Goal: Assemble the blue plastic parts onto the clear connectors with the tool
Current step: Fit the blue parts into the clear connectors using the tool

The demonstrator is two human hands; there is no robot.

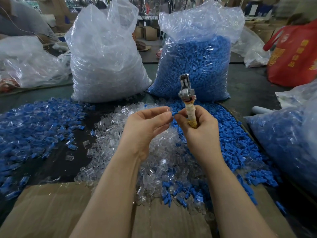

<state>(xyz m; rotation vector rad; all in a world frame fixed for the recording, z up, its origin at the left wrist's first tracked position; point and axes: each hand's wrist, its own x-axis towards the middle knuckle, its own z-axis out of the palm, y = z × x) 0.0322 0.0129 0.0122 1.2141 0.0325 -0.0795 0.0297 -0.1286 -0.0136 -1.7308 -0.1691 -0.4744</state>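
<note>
Two tall plastic sacks stand toward the far edge of the counter (248,86), the bag of clear connectors (106,66) beside the bag of blue parts (195,66); loose heaps of both spread across the middle; cardboard (51,212) lies at the near edge; the right hand (199,131) grips the tool (187,98) upright by its wrapped handle; the left hand (145,127) pinches a clear connector (169,109) touching a blue part (175,114) at the right fingertips.

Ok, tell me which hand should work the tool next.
Right hand: it already grips the tool upright by its wrapped handle. The left hand pinches a clear connector against the blue part.
</note>
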